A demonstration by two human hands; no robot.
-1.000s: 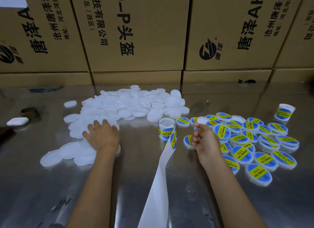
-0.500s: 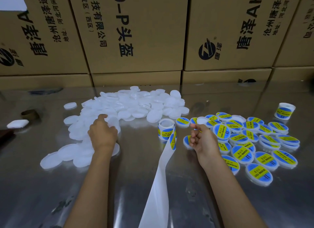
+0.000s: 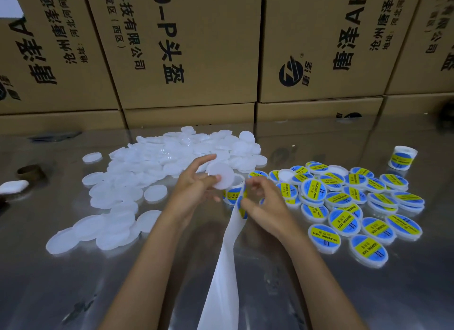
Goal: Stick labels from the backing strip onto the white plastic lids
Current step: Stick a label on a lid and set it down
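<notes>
My left hand [image 3: 194,184] holds one blank white plastic lid [image 3: 220,175] by its edge, raised above the table's middle. Just to its right, my right hand [image 3: 264,204] has curled fingers at the top of the white backing strip [image 3: 227,268], where a blue and yellow label [image 3: 242,207] peels off; whether it pinches the label I cannot tell. The label roll [image 3: 233,192] stands behind both hands, mostly hidden. A heap of blank lids [image 3: 152,165] lies at left. Several labelled lids [image 3: 348,207] lie at right.
Stacked cardboard boxes [image 3: 186,49] wall off the back of the shiny metal table [image 3: 73,280]. A second label roll [image 3: 403,157] stands at far right. A brown tape core [image 3: 30,171] and a white object [image 3: 13,186] sit at the left edge.
My left hand has lifted a blank lid out of the heap and carried it right to the middle. My right hand has moved left to the strip by the roll.
</notes>
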